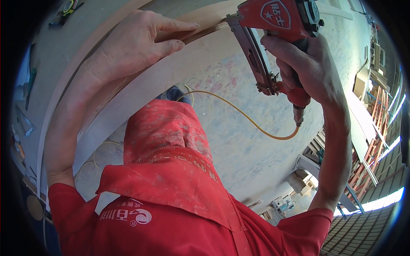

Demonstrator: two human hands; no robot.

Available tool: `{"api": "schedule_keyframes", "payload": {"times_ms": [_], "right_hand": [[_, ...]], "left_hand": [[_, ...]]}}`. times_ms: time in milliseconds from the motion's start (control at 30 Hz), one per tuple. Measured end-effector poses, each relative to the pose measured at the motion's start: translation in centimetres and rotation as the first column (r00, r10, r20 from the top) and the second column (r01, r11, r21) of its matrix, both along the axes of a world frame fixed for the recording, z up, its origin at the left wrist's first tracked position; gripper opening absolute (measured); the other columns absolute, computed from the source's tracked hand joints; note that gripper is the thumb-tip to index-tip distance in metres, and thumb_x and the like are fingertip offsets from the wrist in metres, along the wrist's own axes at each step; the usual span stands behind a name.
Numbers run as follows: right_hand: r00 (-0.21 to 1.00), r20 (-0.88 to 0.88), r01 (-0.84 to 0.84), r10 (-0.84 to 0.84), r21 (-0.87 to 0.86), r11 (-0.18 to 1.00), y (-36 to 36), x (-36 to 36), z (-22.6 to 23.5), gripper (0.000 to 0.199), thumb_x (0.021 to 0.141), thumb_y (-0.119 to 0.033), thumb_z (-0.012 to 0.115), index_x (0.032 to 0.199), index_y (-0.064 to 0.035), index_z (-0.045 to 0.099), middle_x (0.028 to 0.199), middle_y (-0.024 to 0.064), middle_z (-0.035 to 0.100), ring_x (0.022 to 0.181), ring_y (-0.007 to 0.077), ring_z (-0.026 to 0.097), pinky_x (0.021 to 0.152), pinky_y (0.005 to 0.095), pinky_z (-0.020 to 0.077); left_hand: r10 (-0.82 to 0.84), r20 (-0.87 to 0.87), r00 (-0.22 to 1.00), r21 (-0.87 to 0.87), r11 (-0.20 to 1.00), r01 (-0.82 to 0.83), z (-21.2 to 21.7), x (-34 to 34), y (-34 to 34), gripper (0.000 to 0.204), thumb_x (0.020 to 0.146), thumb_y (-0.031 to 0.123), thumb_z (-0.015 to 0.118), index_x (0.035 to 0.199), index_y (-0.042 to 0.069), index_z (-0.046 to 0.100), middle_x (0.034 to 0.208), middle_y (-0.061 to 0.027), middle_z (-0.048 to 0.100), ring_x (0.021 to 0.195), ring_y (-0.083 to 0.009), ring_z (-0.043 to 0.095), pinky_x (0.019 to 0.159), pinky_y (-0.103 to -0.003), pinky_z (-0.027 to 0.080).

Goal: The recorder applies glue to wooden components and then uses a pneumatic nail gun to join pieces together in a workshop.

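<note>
My right hand [305,64] is wrapped around the handle of a red pneumatic nail gun [273,19]. The gun's nose touches the edge of a long pale wooden board [213,13] at the top of the view. A yellow air hose [245,115] runs from the fitting under the handle, looping left toward my legs. My left hand [136,40] grips the same board to the left of the nose, thumb on the near side of its edge and index finger stretched along the top. The other fingers of that hand are hidden.
Below the board's edge a pale panel [171,72] curves down to the left. Tools lie on the left: a tape measure [68,7], a green-handled tool [30,87], a triangular square [25,121]. Stacked boards and orange metal racks [376,123] stand right, beyond the paint-stained floor [256,158].
</note>
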State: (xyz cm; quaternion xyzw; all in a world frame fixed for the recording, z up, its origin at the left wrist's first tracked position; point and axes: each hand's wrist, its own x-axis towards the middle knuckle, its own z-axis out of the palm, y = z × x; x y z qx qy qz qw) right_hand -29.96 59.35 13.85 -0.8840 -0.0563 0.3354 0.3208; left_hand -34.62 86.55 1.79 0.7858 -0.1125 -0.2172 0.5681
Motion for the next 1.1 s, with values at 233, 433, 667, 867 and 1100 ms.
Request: {"api": "schedule_keyframes", "payload": {"times_ms": [233, 433, 667, 867, 1100], "right_hand": [[0.999, 0.046, -0.015, 0.015, -0.002, 1.000, 0.5, -0.5, -0.1, 0.029, 0.093, -0.030, 0.066, 0.080, -0.0056, 0.062, 0.051, -0.0023, 0.048, 0.040, 0.0063, 0.046, 0.042, 0.0250, 0.0388], [0.995, 0.035, -0.090, 0.093, -0.084, 0.992, -0.1, 0.6, -0.1, 0.031, 0.094, -0.033, 0.065, 0.078, -0.0058, 0.062, 0.050, -0.0027, 0.049, 0.039, 0.0061, 0.046, 0.042, 0.0245, 0.0394], [0.993, 0.040, -0.109, 0.115, -0.125, 0.986, 0.9, 0.7, 0.1, 0.028, 0.095, -0.031, 0.066, 0.083, -0.0049, 0.063, 0.052, -0.0022, 0.053, 0.040, 0.0062, 0.048, 0.042, 0.0249, 0.0403], [0.994, 0.070, -0.063, 0.078, -0.204, 0.977, 1.8, -1.0, -0.4, 0.024, 0.090, -0.021, 0.068, 0.101, 0.0010, 0.070, 0.058, 0.0070, 0.063, 0.053, 0.0160, 0.064, 0.056, 0.0325, 0.0534], [0.919, -0.274, -0.246, 0.284, 0.167, 0.955, 1.5, -14.5, -6.2, 0.045, 0.075, -0.009, 0.073, 0.118, -0.0035, 0.061, 0.084, 0.0193, 0.069, 0.078, 0.0329, 0.070, 0.072, 0.0416, 0.0550]], "left_hand": [[0.015, -0.015, 1.000, 0.014, 1.000, -0.015, 0.4, -0.9, 0.6, 0.044, 0.091, 0.004, 0.066, 0.134, 0.003, 0.062, 0.123, -0.0142, 0.071, 0.108, -0.0178, 0.068, 0.097, -0.030, 0.051], [-0.051, 0.037, 0.998, 0.357, 0.933, 0.035, 3.3, -4.8, 5.7, 0.057, 0.081, 0.007, 0.067, 0.138, 0.008, 0.061, 0.131, -0.0167, 0.066, 0.121, -0.0251, 0.062, 0.108, -0.035, 0.043], [-0.091, -0.129, 0.987, 0.363, 0.922, 0.132, 3.6, -6.2, 9.3, 0.054, 0.080, 0.006, 0.065, 0.134, 0.009, 0.065, 0.124, -0.0173, 0.068, 0.114, -0.0285, 0.065, 0.105, -0.037, 0.045], [-0.072, -0.120, 0.990, 0.306, 0.946, 0.106, 3.2, -6.1, 9.6, 0.052, 0.079, 0.005, 0.065, 0.131, 0.008, 0.067, 0.119, -0.0179, 0.069, 0.111, -0.0292, 0.066, 0.102, -0.038, 0.047], [-0.105, -0.153, 0.983, 0.306, 0.940, 0.148, 3.5, -5.5, 8.9, 0.050, 0.078, 0.003, 0.064, 0.128, 0.006, 0.067, 0.119, -0.0199, 0.067, 0.111, -0.0338, 0.064, 0.098, -0.038, 0.049]]}}
